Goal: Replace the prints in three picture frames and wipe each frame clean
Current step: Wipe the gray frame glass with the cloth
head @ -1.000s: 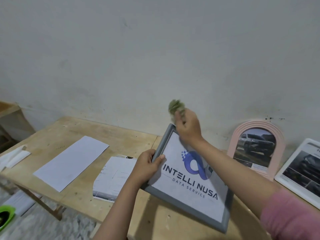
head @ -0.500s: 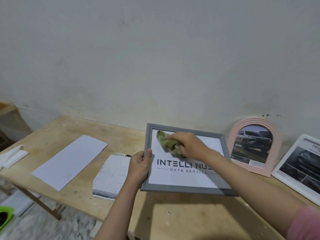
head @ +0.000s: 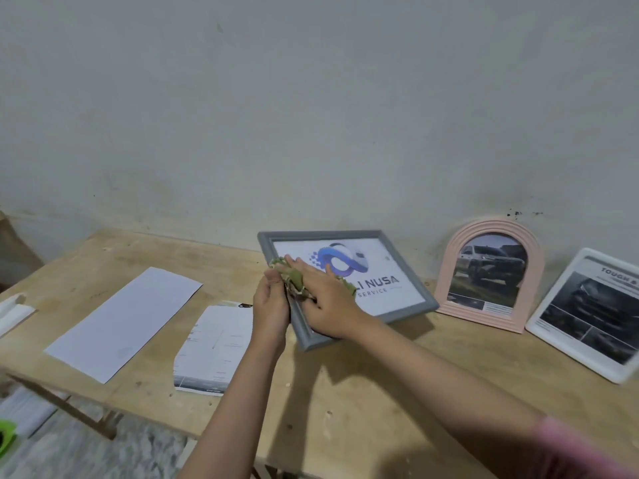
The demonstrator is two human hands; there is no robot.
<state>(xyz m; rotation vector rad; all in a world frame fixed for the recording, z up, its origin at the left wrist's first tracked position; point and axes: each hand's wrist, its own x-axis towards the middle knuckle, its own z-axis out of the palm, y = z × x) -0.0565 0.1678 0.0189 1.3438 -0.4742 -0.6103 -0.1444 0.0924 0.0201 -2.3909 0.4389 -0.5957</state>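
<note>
Wooden table (head: pixel 345 392) against grey wall (head: pixel 311 115) | left hand (head: pixel 271 305) grips grey frame (head: pixel 408 305) | right hand (head: pixel 325 305) fingers flat on green cloth (head: pixel 294 281)

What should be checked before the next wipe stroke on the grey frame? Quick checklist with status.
1. Left hand steadies grey frame at its left edge: ok.
2. Right hand presses green cloth on the glass: ok.
3. Print sits straight in the frame: ok.
4. Glass free of smudges: cannot tell.
5. Frame supported by table: cannot tell.
6. Pink frame clear of the stroke: ok.
</note>
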